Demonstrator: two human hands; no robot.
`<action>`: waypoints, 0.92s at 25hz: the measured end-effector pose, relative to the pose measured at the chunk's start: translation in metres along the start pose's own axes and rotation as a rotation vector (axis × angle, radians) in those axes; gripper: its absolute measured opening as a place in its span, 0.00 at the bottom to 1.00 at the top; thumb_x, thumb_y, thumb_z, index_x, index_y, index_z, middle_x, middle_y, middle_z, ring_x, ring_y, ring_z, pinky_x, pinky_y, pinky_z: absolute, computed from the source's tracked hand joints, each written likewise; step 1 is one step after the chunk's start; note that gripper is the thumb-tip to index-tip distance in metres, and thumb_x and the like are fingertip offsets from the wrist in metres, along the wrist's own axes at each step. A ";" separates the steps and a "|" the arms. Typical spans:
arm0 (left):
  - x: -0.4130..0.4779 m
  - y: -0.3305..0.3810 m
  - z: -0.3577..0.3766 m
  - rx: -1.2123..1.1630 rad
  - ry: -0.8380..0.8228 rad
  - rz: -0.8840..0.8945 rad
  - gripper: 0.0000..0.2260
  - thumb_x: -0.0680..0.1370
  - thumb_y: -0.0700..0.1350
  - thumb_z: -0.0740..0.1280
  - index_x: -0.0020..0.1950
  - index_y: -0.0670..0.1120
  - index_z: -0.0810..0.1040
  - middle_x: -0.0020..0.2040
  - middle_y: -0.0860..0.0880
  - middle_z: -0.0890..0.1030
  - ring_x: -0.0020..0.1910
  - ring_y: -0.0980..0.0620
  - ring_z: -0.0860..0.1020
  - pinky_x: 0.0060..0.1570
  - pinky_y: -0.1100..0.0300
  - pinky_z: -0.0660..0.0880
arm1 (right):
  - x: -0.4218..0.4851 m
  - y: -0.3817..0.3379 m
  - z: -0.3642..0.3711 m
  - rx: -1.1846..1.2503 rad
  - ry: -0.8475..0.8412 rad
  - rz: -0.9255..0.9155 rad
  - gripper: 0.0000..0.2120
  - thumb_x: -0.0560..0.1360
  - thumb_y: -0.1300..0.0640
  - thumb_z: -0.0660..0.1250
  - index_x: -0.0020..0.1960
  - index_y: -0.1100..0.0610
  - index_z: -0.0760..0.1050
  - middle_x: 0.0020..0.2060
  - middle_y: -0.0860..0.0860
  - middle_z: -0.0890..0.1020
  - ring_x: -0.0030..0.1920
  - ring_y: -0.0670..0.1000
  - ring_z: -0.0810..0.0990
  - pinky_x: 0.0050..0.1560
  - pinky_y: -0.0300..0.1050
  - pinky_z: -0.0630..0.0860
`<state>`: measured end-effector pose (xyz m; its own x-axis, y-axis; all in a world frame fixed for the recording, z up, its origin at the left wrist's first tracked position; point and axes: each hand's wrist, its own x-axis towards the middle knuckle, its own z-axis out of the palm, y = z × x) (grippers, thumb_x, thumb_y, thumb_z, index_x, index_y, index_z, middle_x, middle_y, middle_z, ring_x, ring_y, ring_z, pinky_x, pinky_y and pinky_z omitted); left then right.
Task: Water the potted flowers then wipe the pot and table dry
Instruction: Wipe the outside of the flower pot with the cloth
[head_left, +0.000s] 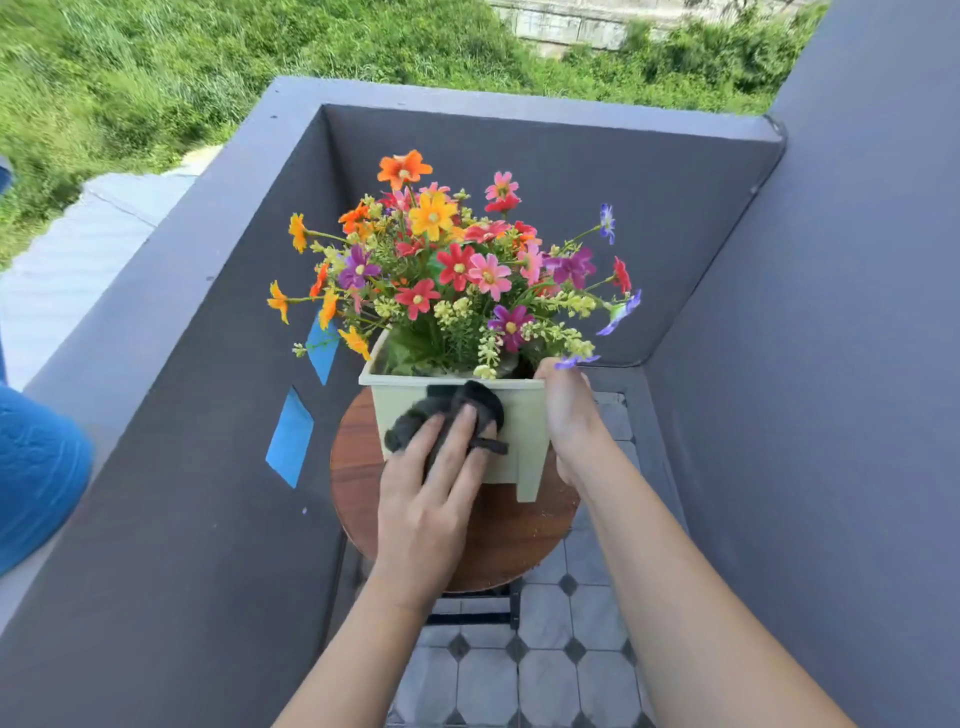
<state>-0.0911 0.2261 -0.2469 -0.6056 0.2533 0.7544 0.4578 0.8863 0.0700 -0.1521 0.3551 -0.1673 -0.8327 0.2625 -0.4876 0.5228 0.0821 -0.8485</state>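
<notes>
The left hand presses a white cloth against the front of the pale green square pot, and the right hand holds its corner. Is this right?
Wrong colour: the head view shows a dark grey cloth. The left hand presses it against the pale green square pot's front; the right hand holds its corner.

Grey parapet walls (519, 171) are enclosing an octagon-tiled floor (550, 675); blue patches (290, 436) are sticking on the left one; sunlit grass (156, 67) is lying beyond.

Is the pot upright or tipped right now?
Upright: the pot has a level rim and its front leg rests on the table. The right hand grips its corner; the left hand presses the cloth on its front.
</notes>
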 end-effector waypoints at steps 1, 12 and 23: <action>-0.004 0.004 0.003 -0.038 -0.057 0.105 0.09 0.82 0.37 0.55 0.50 0.43 0.75 0.65 0.46 0.74 0.60 0.43 0.72 0.50 0.51 0.71 | 0.001 0.000 -0.001 0.009 0.005 0.006 0.05 0.60 0.52 0.54 0.27 0.48 0.59 0.30 0.48 0.61 0.32 0.52 0.58 0.35 0.47 0.55; 0.011 -0.021 -0.008 -0.032 -0.165 0.327 0.16 0.82 0.39 0.55 0.47 0.42 0.82 0.61 0.45 0.80 0.60 0.44 0.72 0.48 0.53 0.68 | 0.012 -0.019 -0.007 -0.077 -0.045 0.021 0.07 0.65 0.54 0.53 0.30 0.51 0.57 0.31 0.49 0.61 0.35 0.52 0.58 0.38 0.47 0.55; 0.031 -0.035 -0.025 -0.045 -0.096 0.269 0.14 0.82 0.37 0.53 0.50 0.42 0.78 0.59 0.45 0.82 0.57 0.43 0.72 0.50 0.49 0.74 | 0.019 -0.019 -0.016 -0.082 -0.047 -0.027 0.10 0.69 0.58 0.53 0.32 0.52 0.54 0.31 0.49 0.60 0.34 0.51 0.56 0.38 0.47 0.53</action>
<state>-0.1099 0.1932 -0.2097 -0.5162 0.5141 0.6850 0.6376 0.7647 -0.0935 -0.1748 0.3737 -0.1574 -0.8534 0.2134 -0.4756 0.5116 0.1674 -0.8428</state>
